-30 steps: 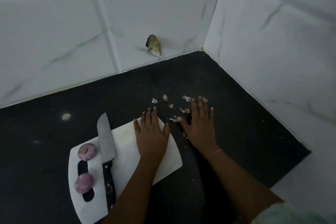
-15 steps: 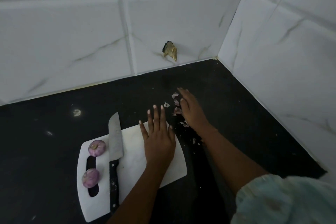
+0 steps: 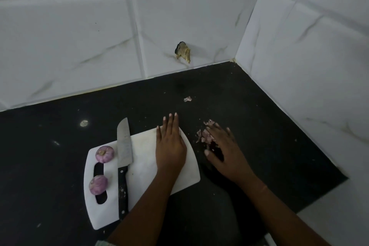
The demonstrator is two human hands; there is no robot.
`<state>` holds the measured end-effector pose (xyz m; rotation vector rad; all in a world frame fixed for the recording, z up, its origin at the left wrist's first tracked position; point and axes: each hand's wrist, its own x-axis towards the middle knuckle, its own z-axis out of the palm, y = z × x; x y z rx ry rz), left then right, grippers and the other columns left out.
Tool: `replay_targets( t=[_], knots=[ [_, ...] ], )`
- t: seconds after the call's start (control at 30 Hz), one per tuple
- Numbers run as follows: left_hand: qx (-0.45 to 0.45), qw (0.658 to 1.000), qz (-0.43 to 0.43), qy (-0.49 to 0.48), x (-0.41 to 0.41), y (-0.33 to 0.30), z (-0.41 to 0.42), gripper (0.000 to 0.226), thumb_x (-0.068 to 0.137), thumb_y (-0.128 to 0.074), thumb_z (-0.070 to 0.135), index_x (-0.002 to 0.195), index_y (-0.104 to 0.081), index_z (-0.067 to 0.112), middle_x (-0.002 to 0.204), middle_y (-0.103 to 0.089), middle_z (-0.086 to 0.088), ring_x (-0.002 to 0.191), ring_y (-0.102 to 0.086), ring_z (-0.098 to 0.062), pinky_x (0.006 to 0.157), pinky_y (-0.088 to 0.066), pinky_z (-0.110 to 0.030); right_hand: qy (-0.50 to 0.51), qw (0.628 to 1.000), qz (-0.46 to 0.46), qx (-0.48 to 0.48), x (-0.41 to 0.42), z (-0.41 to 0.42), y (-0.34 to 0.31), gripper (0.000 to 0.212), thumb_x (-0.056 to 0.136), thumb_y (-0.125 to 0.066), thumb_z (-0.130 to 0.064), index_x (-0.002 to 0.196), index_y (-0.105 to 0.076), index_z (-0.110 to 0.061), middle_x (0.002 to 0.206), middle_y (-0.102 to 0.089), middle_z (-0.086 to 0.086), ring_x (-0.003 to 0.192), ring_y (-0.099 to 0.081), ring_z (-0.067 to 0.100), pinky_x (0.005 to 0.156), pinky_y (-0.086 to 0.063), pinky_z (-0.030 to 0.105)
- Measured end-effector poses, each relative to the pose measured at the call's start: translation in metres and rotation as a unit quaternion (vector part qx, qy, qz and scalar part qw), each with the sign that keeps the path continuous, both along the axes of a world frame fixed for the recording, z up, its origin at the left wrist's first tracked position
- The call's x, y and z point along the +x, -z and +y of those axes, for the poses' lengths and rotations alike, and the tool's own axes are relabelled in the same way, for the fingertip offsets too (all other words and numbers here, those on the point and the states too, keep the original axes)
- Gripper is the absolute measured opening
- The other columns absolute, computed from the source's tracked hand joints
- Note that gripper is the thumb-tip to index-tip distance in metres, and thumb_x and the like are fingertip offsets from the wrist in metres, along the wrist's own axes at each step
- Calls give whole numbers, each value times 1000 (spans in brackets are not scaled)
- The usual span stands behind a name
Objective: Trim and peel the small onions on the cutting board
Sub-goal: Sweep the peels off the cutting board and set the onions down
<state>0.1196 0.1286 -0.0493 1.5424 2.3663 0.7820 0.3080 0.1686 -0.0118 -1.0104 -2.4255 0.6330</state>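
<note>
A white cutting board [image 3: 143, 168] lies on the black counter. Two small purple onions sit at its left end: one [image 3: 104, 154] near the far corner, the other [image 3: 98, 184] beside the board's handle slot. A knife [image 3: 124, 158] with a black handle lies on the board just right of them, blade pointing away from me. My left hand [image 3: 170, 146] rests flat on the board's right part, fingers straight. My right hand [image 3: 225, 150] lies flat on the counter right of the board, fingers spread over a small heap of onion peel scraps [image 3: 204, 136].
One loose peel scrap [image 3: 187, 99] lies farther back on the counter. White tiled walls meet in the corner at the back right, and a broken spot [image 3: 182, 52] shows in the back wall. The counter's edge drops off at the right [image 3: 327, 191].
My right hand has swept back toward me and flattened out, drawing the peel scraps into a heap beside the board. My left hand stays on the board.
</note>
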Motion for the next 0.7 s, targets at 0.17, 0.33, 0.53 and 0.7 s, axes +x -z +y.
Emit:
replay_targets(
  t=[0.17,0.33,0.53,0.7],
  knots=[
    [-21,999,29,8,0,1,1,61,103,-29,19,159,-5,23,168,-2,1,153,7,-13,126,3,-38,-81,974,-208,44,29,-45,10,118,72,-46,-88,155,4,-22,162,16,-3,149,17,17,120,7,45],
    [-41,998,39,14,-1,2,3,61,103,-30,18,159,-5,23,167,-1,1,153,8,-14,126,3,-39,-50,968,-235,77,19,-15,16,119,71,-39,-92,155,7,-20,162,18,-4,148,19,15,120,4,50],
    [-58,996,56,30,-1,3,4,55,106,-23,23,158,-3,25,167,-2,2,153,7,-14,126,2,-38,14,976,-204,77,1,40,26,119,68,-41,-92,156,-4,-21,164,4,0,150,13,15,120,-2,55],
    [-58,996,52,33,-1,2,4,54,107,-22,24,158,-4,25,167,-1,1,153,7,-14,126,2,-37,101,985,-133,45,-14,58,36,102,80,-30,-81,155,-13,-14,163,-10,5,151,-4,18,122,-4,47]
  ],
)
